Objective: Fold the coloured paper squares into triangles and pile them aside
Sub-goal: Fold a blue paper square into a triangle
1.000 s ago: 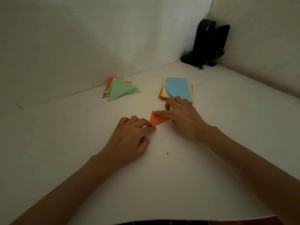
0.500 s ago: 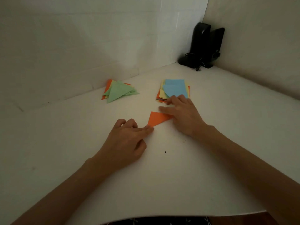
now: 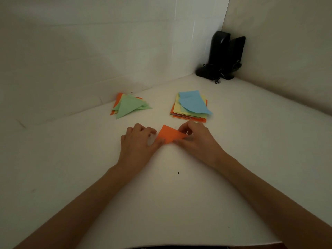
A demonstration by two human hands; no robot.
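The orange triangle (image 3: 169, 134) lies between both grips, long axis side to side; left hand (image 3: 138, 141) and right hand (image 3: 195, 139) each pinch a corner. The folded pile (image 3: 128, 106) sits beyond the left grip, nearer that hand.

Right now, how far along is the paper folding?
Done: a pile of folded triangles, green on top with orange beneath, lies aside near the wall.
In hand: the left hand and right hand both pinch an orange triangle, folded but not yet piled.
Left: a stack of unfolded squares, blue on top, yellow and orange below; the count can't be told.
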